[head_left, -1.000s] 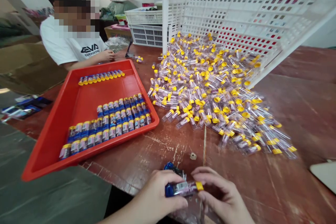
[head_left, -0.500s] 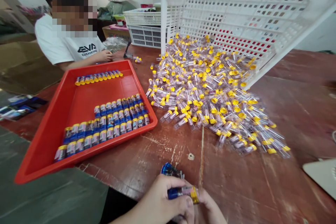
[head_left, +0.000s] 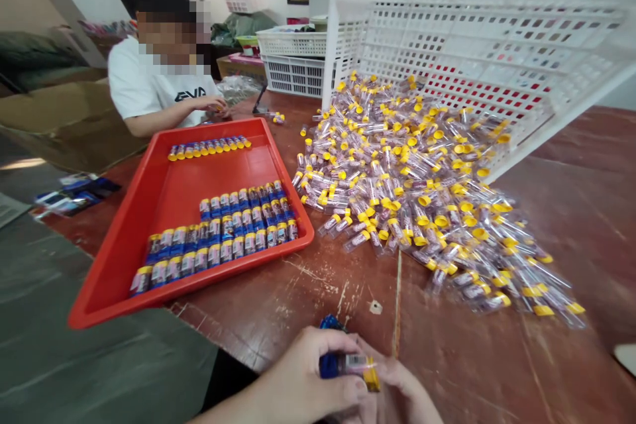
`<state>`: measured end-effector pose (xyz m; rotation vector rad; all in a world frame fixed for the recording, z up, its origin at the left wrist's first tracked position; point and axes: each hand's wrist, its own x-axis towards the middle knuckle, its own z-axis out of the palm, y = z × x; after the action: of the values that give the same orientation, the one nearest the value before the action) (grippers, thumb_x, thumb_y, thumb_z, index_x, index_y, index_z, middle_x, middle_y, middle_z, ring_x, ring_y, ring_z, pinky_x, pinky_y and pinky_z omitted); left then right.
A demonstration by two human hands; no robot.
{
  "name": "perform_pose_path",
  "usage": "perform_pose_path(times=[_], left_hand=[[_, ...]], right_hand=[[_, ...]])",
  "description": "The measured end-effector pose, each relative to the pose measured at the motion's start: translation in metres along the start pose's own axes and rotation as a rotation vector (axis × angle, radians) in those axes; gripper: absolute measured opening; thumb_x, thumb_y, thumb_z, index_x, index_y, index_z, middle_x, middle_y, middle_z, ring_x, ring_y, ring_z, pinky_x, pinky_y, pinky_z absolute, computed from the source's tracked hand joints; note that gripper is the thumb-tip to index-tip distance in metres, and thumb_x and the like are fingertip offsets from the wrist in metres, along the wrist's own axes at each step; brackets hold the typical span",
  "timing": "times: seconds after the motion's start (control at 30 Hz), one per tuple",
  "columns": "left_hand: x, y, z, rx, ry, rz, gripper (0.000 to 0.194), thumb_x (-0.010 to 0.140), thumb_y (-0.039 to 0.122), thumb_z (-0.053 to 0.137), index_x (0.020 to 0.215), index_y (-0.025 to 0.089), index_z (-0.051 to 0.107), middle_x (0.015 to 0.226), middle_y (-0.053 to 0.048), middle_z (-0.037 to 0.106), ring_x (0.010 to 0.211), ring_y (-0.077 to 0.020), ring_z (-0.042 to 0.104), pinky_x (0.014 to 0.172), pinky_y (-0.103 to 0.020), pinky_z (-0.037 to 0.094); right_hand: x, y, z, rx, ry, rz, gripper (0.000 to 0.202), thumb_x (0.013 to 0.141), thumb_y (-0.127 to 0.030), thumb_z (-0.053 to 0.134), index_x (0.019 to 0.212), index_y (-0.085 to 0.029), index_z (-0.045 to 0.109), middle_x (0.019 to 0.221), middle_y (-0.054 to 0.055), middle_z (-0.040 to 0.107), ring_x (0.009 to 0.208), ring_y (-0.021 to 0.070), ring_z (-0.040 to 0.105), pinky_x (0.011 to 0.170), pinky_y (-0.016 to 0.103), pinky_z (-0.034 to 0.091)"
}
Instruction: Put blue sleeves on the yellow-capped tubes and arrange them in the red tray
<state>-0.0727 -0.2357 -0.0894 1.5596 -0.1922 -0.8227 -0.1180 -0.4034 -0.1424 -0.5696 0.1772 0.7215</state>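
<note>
At the bottom middle, my left hand (head_left: 311, 377) is closed around a small clear tube (head_left: 355, 363) with a yellow cap and blue contents, a barcode label on its side. The tube lies nearly level, its cap pointing right. My right hand (head_left: 405, 387) is closed at the capped end, its fingers partly hidden behind the tube and my left hand. Just beyond my fingers, a shiny blue wrapper (head_left: 332, 323) shows, mostly covered. A large heap of clear tubes with yellow caps (head_left: 397, 172) spreads out of a tipped white basket (head_left: 477, 33).
Left of the heap, a red tray (head_left: 199, 288) bears rows of filled blue tubes (head_left: 238, 218). Across the table sits a co-worker in a white shirt (head_left: 144, 89), hands behind the tray. White crates (head_left: 293, 73) stand farther back. Dark blue packets (head_left: 79, 192) lie at the table's left edge.
My view has swung left, so the tray and heap appear farther right. The tube has rolled slightly in my hands, showing its barcode more plainly. Behind the co-worker, another person's raised arm now shows.
</note>
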Motion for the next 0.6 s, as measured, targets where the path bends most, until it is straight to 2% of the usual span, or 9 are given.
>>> perform_pose_path(times=[0.07, 0.13, 0.17, 0.2, 0.27, 0.37, 0.4, 0.47, 0.6], left_hand=[[-0.003, 0.013, -0.028, 0.134, 0.126, 0.168, 0.027, 0.077, 0.033, 0.069, 0.099, 0.020, 0.072, 0.102, -0.005, 0.064, 0.092, -0.0187, 0.060, 0.082, -0.029, 0.049], [-0.007, 0.029, -0.076, 0.323, 0.390, 0.297, 0.026, 0.078, 0.034, 0.068, 0.100, 0.020, 0.071, 0.105, -0.004, 0.063, 0.097, -0.0189, 0.059, 0.088, -0.030, 0.047], [-0.008, 0.037, -0.106, 0.427, 0.551, 0.296, 0.028, 0.079, 0.036, 0.067, 0.102, 0.020, 0.069, 0.105, -0.004, 0.064, 0.098, -0.0194, 0.059, 0.090, -0.031, 0.046], [-0.009, 0.044, -0.140, 0.512, 0.718, 0.261, 0.031, 0.078, 0.040, 0.067, 0.101, 0.019, 0.069, 0.100, -0.004, 0.066, 0.093, -0.0191, 0.061, 0.086, -0.030, 0.047], [-0.011, 0.054, -0.209, 0.608, 1.012, 0.058, 0.038, 0.080, 0.044, 0.064, 0.108, 0.018, 0.066, 0.097, -0.002, 0.068, 0.084, -0.0175, 0.063, 0.078, -0.026, 0.050], [-0.013, 0.055, -0.293, 0.678, 1.169, -0.173, 0.029, 0.082, 0.034, 0.064, 0.097, 0.010, 0.067, 0.087, -0.005, 0.069, 0.079, -0.0186, 0.064, 0.074, -0.027, 0.050], [-0.012, 0.052, -0.311, 0.695, 1.178, -0.253, 0.024, 0.082, 0.031, 0.065, 0.090, 0.009, 0.067, 0.082, -0.005, 0.068, 0.076, -0.0183, 0.064, 0.073, -0.028, 0.051], [-0.006, 0.041, -0.330, 0.722, 1.150, -0.401, 0.021, 0.085, 0.030, 0.067, 0.081, 0.009, 0.065, 0.076, -0.004, 0.066, 0.072, -0.0167, 0.063, 0.072, -0.030, 0.051], [0.011, 0.020, -0.331, 0.771, 1.043, -0.515, 0.026, 0.090, 0.035, 0.065, 0.082, 0.011, 0.064, 0.077, -0.001, 0.065, 0.073, -0.0147, 0.064, 0.076, -0.032, 0.052]], right_hand=[[0.008, -0.028, 0.000, -0.498, 0.042, -0.166, 0.035, 0.091, -0.049, 0.046, 0.118, -0.028, 0.050, 0.119, 0.007, 0.065, 0.097, 0.0211, 0.067, 0.074, 0.036, 0.056], [0.026, -0.063, -0.009, -1.407, 0.220, -0.461, 0.028, 0.097, -0.036, 0.040, 0.122, -0.024, 0.045, 0.121, 0.012, 0.064, 0.103, 0.0215, 0.065, 0.078, 0.037, 0.056], [0.038, -0.082, -0.016, -1.598, 0.282, -0.565, 0.026, 0.094, -0.033, 0.047, 0.117, -0.021, 0.050, 0.117, 0.014, 0.065, 0.104, 0.0252, 0.063, 0.086, 0.044, 0.053], [0.051, -0.099, -0.024, -1.704, 0.298, -0.611, 0.025, 0.091, -0.029, 0.050, 0.113, -0.018, 0.055, 0.117, 0.016, 0.064, 0.107, 0.0283, 0.060, 0.094, 0.050, 0.048], [0.077, -0.127, -0.038, -1.902, 0.289, -0.670, 0.024, 0.088, -0.019, 0.047, 0.107, -0.015, 0.062, 0.120, 0.018, 0.063, 0.116, 0.0329, 0.052, 0.104, 0.057, 0.036], [0.105, -0.146, -0.049, -2.138, 0.235, -0.688, 0.031, 0.086, -0.008, 0.041, 0.104, -0.010, 0.066, 0.116, 0.022, 0.065, 0.112, 0.0364, 0.053, 0.096, 0.059, 0.039], [0.110, -0.148, -0.050, -2.202, 0.224, -0.690, 0.031, 0.085, -0.007, 0.041, 0.102, -0.008, 0.067, 0.112, 0.023, 0.067, 0.108, 0.0374, 0.055, 0.090, 0.057, 0.042], [0.113, -0.147, -0.048, -2.306, 0.211, -0.702, 0.029, 0.086, -0.006, 0.042, 0.099, -0.006, 0.068, 0.105, 0.023, 0.068, 0.101, 0.0386, 0.057, 0.081, 0.054, 0.044], [0.096, -0.138, -0.045, -2.415, 0.167, -0.759, 0.024, 0.091, -0.011, 0.046, 0.103, -0.008, 0.066, 0.100, 0.018, 0.069, 0.096, 0.0365, 0.059, 0.078, 0.051, 0.044]])
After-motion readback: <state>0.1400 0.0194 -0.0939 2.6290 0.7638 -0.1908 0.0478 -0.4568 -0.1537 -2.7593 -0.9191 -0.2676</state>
